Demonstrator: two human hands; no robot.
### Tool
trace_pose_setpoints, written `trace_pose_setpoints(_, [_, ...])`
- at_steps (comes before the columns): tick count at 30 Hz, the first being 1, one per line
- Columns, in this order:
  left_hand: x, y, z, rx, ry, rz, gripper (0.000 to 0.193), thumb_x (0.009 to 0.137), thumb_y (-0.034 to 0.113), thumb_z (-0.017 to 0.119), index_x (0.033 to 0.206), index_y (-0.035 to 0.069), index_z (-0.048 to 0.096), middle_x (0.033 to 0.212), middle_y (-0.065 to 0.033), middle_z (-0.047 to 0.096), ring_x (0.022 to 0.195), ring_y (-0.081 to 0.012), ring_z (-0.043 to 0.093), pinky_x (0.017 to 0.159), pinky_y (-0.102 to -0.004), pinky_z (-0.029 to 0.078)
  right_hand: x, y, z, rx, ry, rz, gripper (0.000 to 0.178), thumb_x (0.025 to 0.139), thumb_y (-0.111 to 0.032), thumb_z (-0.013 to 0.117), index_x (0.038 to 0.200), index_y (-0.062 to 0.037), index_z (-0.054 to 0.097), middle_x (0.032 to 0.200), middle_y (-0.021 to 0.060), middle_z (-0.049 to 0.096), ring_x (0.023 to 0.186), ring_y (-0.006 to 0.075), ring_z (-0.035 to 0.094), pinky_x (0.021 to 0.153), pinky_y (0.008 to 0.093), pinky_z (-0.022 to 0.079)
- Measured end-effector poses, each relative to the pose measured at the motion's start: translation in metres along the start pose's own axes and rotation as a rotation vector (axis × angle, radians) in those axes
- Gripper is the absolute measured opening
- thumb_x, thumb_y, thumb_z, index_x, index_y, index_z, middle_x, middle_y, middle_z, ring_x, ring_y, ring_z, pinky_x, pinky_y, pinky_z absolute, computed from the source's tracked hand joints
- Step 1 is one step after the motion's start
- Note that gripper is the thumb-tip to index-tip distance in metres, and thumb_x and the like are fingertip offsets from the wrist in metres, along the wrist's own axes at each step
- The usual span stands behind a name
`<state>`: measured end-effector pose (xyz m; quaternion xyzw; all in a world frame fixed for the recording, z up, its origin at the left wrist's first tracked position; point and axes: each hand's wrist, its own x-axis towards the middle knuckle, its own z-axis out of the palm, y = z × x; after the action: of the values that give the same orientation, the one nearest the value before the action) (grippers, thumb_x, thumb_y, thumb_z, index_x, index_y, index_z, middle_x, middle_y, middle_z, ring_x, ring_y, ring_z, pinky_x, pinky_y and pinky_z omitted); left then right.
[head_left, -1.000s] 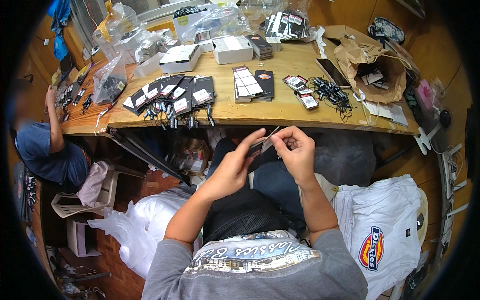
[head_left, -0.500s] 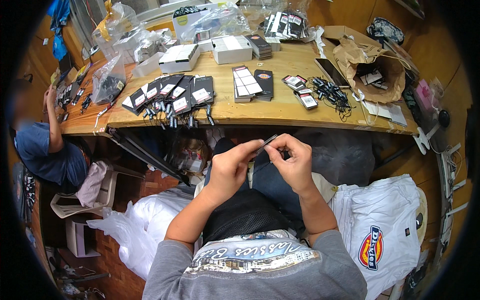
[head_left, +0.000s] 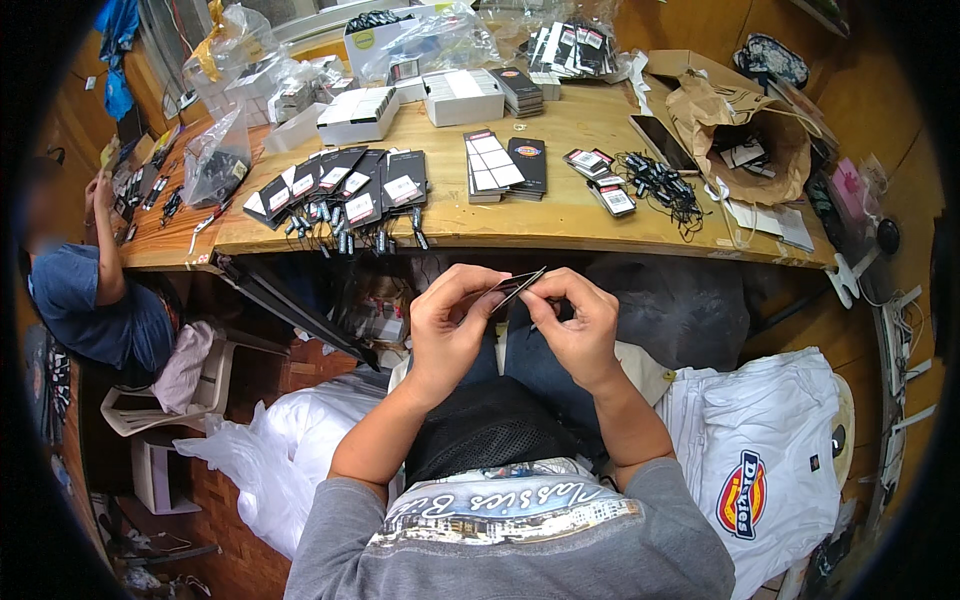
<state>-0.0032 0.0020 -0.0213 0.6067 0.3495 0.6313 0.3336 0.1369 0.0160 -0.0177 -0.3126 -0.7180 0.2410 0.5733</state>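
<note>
Above my lap, my left hand and my right hand pinch thin dark hang tags between thumbs and fingertips. The tags show nearly edge-on and their edges part in a narrow V, so how many there are I cannot tell. On the table ahead, black hang tags with white labels and dark strings lie fanned out at the table's edge. To their right sit a stack of white-labelled tags and a black tag stack.
Small tags, a heap of black strings, a phone and an open paper bag lie at right. White boxes stand behind. White shirts are piled beside me; another person sits at left.
The tags between my fingertips have parted into a V. My left hand has shifted slightly left and up, and my right fingers have moved to the tags' edge.
</note>
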Motion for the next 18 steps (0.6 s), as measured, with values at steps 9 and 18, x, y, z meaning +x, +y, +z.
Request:
trace_pose_setpoints(9, [0.003, 0.002, -0.007, 0.193, -0.154, 0.241, 0.016, 0.071, -0.007, 0.052, 0.085, -0.002, 0.057, 0.086, -0.0097, 0.057, 0.078, -0.0178, 0.056, 0.068, -0.0252, 0.044, -0.003, -0.002, -0.002, 0.067, -0.008, 0.093, 0.007, 0.067, 0.005, 0.059, 0.071, 0.0020, 0.054, 0.067, 0.0054, 0.055, 0.057, 0.0083, 0.049, 0.051, 0.0189, 0.038])
trace_pose_setpoints(18, [0.009, -0.014, -0.017, -0.334, -0.248, -0.261, 0.014, 0.071, 0.002, 0.058, 0.084, -0.003, 0.056, 0.080, -0.0057, 0.053, 0.076, -0.0105, 0.050, 0.068, -0.0216, 0.041, 0.000, 0.002, -0.002, 0.039, -0.139, -0.046, 0.008, 0.067, 0.002, 0.060, 0.071, 0.0021, 0.052, 0.068, 0.0089, 0.055, 0.058, 0.0181, 0.054, 0.050, 0.0247, 0.041])
